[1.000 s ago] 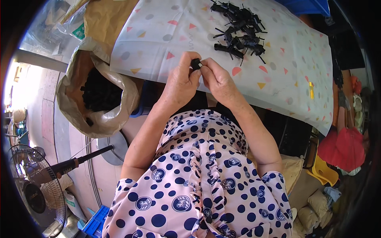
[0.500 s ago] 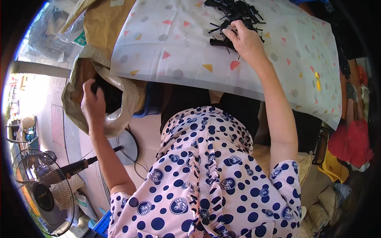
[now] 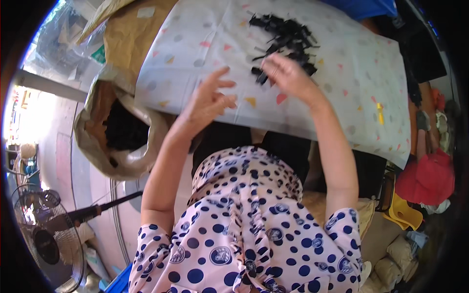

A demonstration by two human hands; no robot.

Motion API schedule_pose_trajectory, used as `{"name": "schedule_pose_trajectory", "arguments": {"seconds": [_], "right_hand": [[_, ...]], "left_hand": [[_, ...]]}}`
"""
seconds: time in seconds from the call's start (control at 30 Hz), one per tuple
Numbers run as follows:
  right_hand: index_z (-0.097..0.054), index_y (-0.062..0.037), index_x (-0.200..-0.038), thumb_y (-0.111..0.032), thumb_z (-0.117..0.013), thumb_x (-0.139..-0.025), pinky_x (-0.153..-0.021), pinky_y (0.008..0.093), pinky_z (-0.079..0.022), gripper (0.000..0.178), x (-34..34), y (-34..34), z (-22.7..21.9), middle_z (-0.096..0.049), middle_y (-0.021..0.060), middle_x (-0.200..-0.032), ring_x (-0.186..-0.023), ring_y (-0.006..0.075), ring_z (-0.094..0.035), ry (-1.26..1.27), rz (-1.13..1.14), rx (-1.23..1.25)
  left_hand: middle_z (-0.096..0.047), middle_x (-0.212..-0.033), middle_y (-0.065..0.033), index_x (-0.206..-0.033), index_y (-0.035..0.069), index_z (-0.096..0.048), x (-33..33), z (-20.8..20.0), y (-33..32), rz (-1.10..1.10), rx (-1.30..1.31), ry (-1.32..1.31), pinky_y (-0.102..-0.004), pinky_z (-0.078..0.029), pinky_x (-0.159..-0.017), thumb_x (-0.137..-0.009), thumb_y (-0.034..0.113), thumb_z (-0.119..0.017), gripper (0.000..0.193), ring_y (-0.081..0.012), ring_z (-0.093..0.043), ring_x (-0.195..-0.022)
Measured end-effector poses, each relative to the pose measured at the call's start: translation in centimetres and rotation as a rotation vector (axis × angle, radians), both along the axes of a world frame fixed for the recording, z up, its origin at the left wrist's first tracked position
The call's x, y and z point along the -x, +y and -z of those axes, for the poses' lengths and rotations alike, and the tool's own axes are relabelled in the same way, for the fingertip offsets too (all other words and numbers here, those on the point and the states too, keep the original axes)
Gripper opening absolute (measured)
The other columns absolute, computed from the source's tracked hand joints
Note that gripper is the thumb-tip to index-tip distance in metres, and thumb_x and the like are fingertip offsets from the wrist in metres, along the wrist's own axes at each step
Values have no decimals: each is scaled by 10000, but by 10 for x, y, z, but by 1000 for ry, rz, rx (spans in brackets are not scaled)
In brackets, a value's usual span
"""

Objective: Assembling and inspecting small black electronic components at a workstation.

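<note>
My left hand (image 3: 207,100) is over the near left part of the patterned cloth, its fingers spread and nothing between them. A pile of small black plastic parts (image 3: 288,34) with thin projecting pieces lies on the cloth (image 3: 185,63). At the near end of that pile is my right hand (image 3: 293,80), blurred, with its fingers curled together. Whatever those fingers hold, if anything, cannot be made out against the black parts. To the left of the table, an open pale sack (image 3: 156,117) contains a mass of similar black parts (image 3: 124,129).
A yellow tool-like object (image 3: 380,114) lies on the right of the cloth. A brown paper sack (image 3: 129,44) stands behind the pale one. On the lower left is a fan (image 3: 49,244). A yellow plastic seat (image 3: 403,210) and red fabric (image 3: 425,178) are on the right.
My left hand has come out of the pale sack and moved right, over the cloth, with its fingers open. My right hand has drawn slightly nearer. The view has shifted a little.
</note>
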State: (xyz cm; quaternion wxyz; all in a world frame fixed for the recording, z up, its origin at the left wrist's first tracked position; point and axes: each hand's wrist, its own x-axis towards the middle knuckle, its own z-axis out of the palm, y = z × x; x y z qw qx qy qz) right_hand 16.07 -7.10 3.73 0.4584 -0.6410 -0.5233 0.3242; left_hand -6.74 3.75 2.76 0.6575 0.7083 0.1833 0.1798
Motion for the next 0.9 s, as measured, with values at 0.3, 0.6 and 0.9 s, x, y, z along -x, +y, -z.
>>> {"name": "schedule_pose_trajectory", "arguments": {"seconds": [0.3, 0.6, 0.9], "right_hand": [[-530, -19, -1008, -173, -494, -980, -673, 249, -473, 161, 28, -13, -18, -533, -4, -825, -752, 74, -521, 207, -276, 54], [-527, -56, -1046, -241, -469, -994, -570, 190, -380, 201, 38, -13, -22, -513, -14, -773, -670, 45, -469, 283, -248, 11], [-530, -46, -992, -277, -420, -1010, -514, 199, -311, 256, 63, -16, 0, -416, -39, -661, -581, 43, -374, 118, 22, -3]], "left_hand": [[-638, -925, -123, -1425, 35, -294, -27, -3, -12, 261, 215, -55, -220, -482, -614, -879, 223, -663, 685, -143, -629, -747], [-634, -918, -118, -1422, 68, -296, -33, -7, -26, 88, 263, -161, -239, -497, -638, -912, 104, -570, 580, -148, -628, -738], [-597, -856, -64, -1209, 65, -428, -28, 5, -22, -76, 182, -121, -227, -481, -582, -886, 25, -560, 351, -103, -619, -686]]}}
